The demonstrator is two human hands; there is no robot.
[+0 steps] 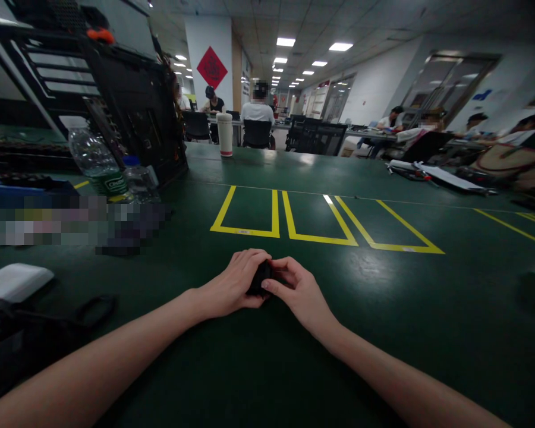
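Note:
Between my two hands is a small black object (260,278), low over or resting on the green table (196,368); which of the two I cannot tell. My left hand (234,282) wraps round its left side, fingers over the top and thumb below. From the right, my right hand (298,291) pinches the object's edge with thumb and fingertips. Most of the object is covered by my fingers, so its kind does not show. Just beyond my hands, yellow tape outlines (245,232) mark the tabletop.
At left stand a clear plastic bottle (93,154), a smaller blue-capped bottle (138,181) and a black equipment frame (147,113). A white box (13,282) and dark straps (96,309) lie nearer. A white cup (225,134) stands farther back. Several people sit at distant desks.

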